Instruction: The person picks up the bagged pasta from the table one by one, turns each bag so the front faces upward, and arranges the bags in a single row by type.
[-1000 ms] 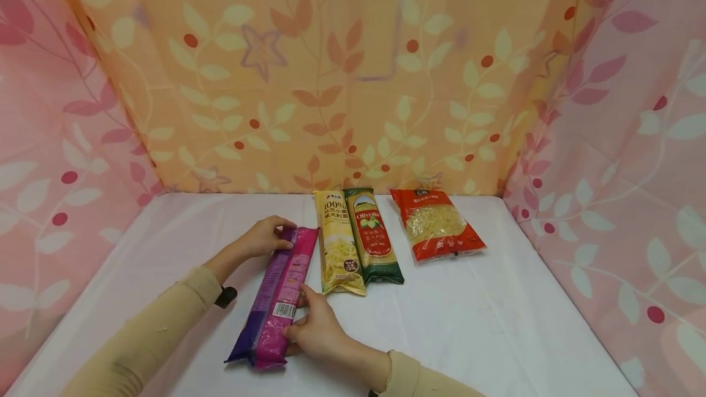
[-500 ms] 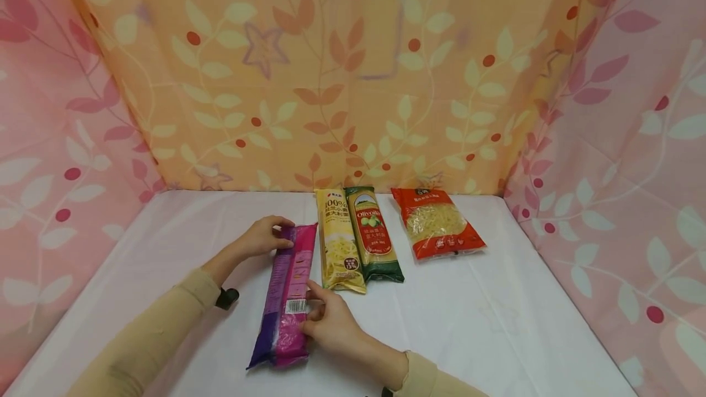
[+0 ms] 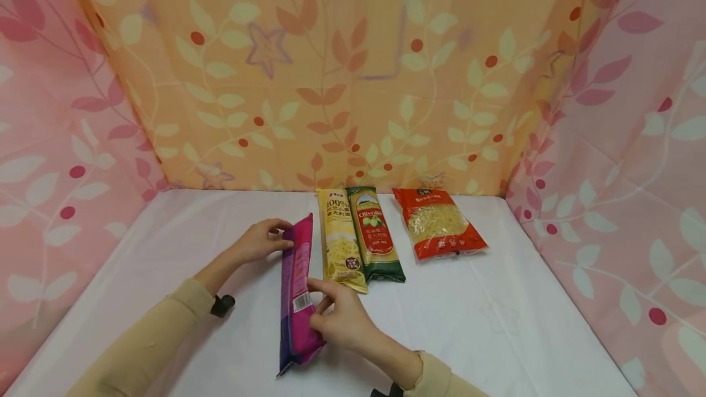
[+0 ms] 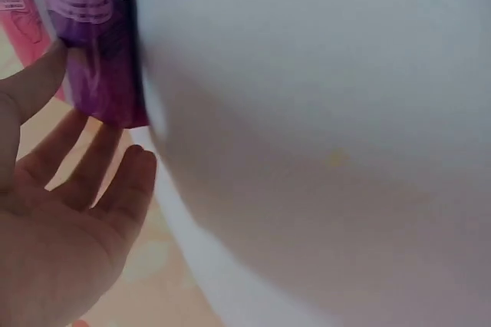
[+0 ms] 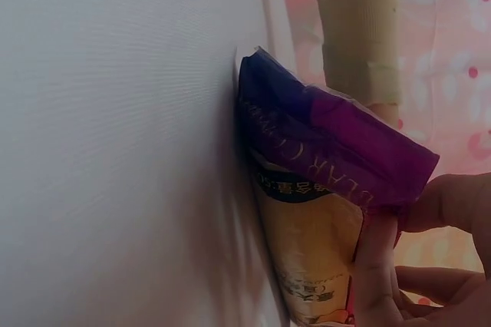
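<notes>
A long purple and pink pasta packet [image 3: 298, 299] stands tilted on its long side edge on the white table, barcode side towards the left. My left hand [image 3: 261, 241] pinches its far end; in the left wrist view the thumb [image 4: 38, 81] lies on the printed face and the fingers reach behind. My right hand [image 3: 342, 314] holds the raised right edge near the close end. In the right wrist view the packet's other face [image 5: 311, 227] shows a clear window with pale yellow contents, and the fingers [image 5: 377, 265] press against it.
Right of the packet lie a yellow pasta packet [image 3: 341, 241] and a green Olivoila pasta packet [image 3: 376, 234], side by side and touching. Farther right is a red packet [image 3: 439, 223] of short pasta. Floral curtains [image 3: 342, 72] stand behind and on both sides of the table [image 3: 469, 329].
The purple and pink packet's close end has swung right, and the packet has tipped up from lying flatter onto its edge. My right hand has moved slightly right with it.
</notes>
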`<state>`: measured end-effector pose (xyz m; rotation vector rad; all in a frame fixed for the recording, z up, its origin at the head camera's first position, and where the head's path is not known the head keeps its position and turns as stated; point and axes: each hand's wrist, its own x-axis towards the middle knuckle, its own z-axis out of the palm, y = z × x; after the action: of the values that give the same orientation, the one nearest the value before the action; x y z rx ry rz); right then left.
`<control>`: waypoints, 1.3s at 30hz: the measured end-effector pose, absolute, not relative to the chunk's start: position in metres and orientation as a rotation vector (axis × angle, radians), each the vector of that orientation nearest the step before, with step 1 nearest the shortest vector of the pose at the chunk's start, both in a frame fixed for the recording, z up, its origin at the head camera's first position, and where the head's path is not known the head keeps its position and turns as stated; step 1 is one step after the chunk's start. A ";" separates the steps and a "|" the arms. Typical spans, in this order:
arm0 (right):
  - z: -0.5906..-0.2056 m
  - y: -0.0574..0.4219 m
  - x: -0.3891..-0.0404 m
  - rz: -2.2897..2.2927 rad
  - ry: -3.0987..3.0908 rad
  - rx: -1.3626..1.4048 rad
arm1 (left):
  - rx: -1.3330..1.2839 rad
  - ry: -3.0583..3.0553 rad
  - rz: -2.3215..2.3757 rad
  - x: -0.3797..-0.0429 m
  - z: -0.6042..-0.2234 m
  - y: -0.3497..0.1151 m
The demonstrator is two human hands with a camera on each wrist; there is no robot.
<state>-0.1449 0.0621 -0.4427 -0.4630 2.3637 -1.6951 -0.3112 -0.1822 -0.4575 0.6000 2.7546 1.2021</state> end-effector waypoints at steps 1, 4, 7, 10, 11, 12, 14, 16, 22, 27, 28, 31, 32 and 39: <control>-0.442 0.062 -0.145 -1.697 2.365 -0.476 | 0.620 2.780 1.189 -0.312 -0.456 -0.183; -0.441 0.059 -0.145 -1.701 2.363 -0.518 | 0.684 2.817 1.203 -0.313 -0.451 -0.182; -0.439 0.055 -0.146 -1.691 2.364 -0.552 | 0.666 2.823 1.252 -0.312 -0.442 -0.178; -0.438 0.052 -0.148 -1.673 2.372 -0.584 | 0.628 2.861 1.247 -0.310 -0.432 -0.168; -0.438 0.050 -0.148 -1.671 2.372 -0.590 | 0.621 2.875 1.237 -0.309 -0.430 -0.165; -0.438 0.049 -0.149 -1.667 2.372 -0.598 | 0.613 2.890 1.226 -0.309 -0.428 -0.162; -0.439 0.045 -0.150 -1.670 2.363 -0.618 | 0.621 2.923 1.201 -0.309 -0.426 -0.158; -0.440 0.042 -0.151 -1.679 2.342 -0.633 | 0.628 2.942 1.182 -0.311 -0.427 -0.156; -0.442 0.035 -0.150 -1.702 2.283 -0.665 | 0.685 2.967 1.133 -0.313 -0.427 -0.154; -0.442 0.035 -0.149 -1.681 2.279 -0.665 | 0.690 2.955 1.161 -0.313 -0.428 -0.158; -0.442 0.036 -0.149 -1.685 2.280 -0.662 | 0.690 2.953 1.169 -0.313 -0.428 -0.160; -0.444 0.039 -0.148 -1.723 2.281 -0.621 | 0.696 2.948 1.186 -0.311 -0.428 -0.164; -0.445 0.040 -0.147 -1.743 2.275 -0.597 | 0.698 2.946 1.190 -0.310 -0.428 -0.165; -0.456 0.044 -0.143 -1.844 2.134 -0.395 | 0.679 2.933 1.210 -0.307 -0.428 -0.175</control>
<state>-0.1430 0.0436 -0.4560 -0.3952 2.1343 -1.8439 -0.3074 -0.1753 -0.4282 0.6790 2.9333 1.2098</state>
